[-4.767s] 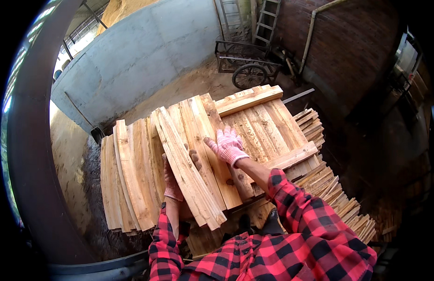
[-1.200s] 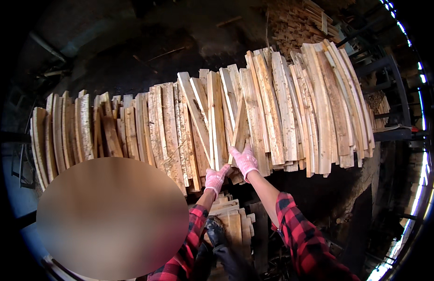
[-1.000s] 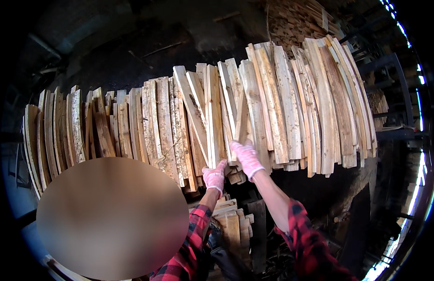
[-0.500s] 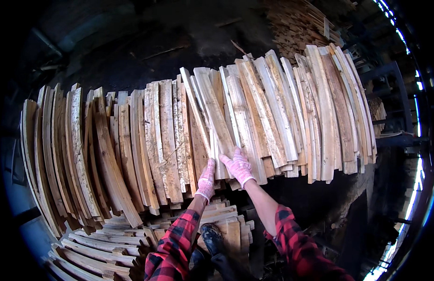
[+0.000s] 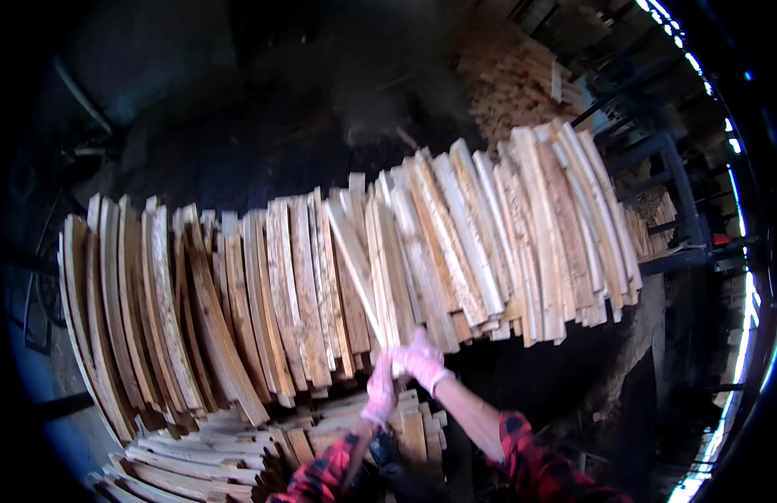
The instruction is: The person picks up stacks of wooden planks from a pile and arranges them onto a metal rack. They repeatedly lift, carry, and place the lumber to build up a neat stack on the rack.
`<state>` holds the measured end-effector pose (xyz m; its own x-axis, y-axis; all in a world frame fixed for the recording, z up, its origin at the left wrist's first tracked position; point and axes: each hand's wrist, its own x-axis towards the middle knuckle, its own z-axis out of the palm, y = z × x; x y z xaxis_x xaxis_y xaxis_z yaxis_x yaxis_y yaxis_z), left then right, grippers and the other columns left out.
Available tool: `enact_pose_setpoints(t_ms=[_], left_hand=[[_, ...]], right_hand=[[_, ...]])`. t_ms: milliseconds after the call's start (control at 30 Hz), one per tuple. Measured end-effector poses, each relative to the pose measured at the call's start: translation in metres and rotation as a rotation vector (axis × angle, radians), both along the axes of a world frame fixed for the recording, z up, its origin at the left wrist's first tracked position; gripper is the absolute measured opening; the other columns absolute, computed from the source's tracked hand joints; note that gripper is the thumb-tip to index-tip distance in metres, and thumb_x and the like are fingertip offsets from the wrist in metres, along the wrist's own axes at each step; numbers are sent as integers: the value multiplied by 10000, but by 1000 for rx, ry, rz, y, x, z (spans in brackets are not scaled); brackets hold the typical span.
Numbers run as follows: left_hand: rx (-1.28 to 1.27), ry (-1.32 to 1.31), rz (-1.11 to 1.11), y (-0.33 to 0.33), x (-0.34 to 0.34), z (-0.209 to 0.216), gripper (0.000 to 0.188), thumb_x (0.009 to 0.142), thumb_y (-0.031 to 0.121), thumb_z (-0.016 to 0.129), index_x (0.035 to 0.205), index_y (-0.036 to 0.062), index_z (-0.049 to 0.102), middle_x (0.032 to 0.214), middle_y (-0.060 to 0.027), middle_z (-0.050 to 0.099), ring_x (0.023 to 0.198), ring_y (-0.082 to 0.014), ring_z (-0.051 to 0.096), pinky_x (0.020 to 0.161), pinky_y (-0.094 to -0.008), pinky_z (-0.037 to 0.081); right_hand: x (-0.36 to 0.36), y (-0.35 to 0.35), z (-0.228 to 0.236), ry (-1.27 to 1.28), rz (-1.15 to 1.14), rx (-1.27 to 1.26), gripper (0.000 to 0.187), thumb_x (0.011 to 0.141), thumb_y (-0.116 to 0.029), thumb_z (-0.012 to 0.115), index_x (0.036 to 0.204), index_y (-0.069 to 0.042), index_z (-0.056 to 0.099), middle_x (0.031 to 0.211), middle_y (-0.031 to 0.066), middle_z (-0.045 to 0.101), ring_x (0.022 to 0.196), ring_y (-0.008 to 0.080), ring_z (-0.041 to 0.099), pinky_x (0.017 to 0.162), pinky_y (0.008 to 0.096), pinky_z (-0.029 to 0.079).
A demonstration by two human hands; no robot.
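Note:
Both my hands wear pink knit gloves and meet at the near end of a few pale wooden slats in the middle of a long row. My left hand is closed round the slats' end from the left. On the right side of that end, my right hand grips with its fingers over the wood. The slats' far ends lie on the row. A narrow slat slants in toward my hands from the left; whether it is held too, I cannot tell.
Rough wooden slats lie side by side to the left and right. Below them is another stack of slats, near my feet. A pile of wood stands at the far right, with a dark metal frame beside it.
The view has shifted, so the row sits lower in the picture. My hands have come closer together at the slats' end, and the held slats stand straighter and more bunched.

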<state>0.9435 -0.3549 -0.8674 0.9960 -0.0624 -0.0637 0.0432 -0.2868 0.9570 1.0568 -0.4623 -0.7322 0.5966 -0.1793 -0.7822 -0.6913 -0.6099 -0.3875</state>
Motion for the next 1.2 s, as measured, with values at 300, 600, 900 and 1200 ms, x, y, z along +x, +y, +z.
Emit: enact_pose_setpoints(t_ms=[300, 600, 900, 1200], left_hand=[[-1260, 1188, 366, 19, -76, 185, 587, 996, 469, 514, 1328, -15, 535, 1152, -177, 671, 984, -331, 665, 881, -445, 551], [-976, 843, 206, 18, -45, 395, 496, 943, 394, 610, 1262, 16, 574, 1104, -131, 676, 963, -298, 662, 877, -439, 552], [-1206, 509, 476, 125, -40, 564, 420, 889, 319, 706, 1196, 47, 614, 1056, -85, 681, 942, -266, 660, 874, -432, 553], [-1405, 90, 522, 198, -63, 610, 368, 1054, 343, 444, 1269, 80, 587, 1230, -43, 636, 1070, -144, 630, 958, -315, 532]], right_hand=[[-154, -19, 112, 132, -148, 64, 926, 639, -522, 859, 1275, 69, 536, 1138, 214, 669, 1030, 265, 650, 836, 370, 525], [-122, -23, 344, 391, -33, 359, 996, 647, -533, 843, 1344, 73, 469, 1202, 244, 624, 1095, 334, 617, 923, 410, 519], [-159, 15, 555, 53, 385, 400, 767, 653, -483, 839, 1205, -19, 577, 1035, 168, 687, 896, 301, 677, 798, 417, 557], [-140, 109, 603, -768, 800, 445, 1045, 830, -598, 644, 1536, 6, 166, 1416, 265, 430, 1253, 376, 513, 1005, 490, 512]])
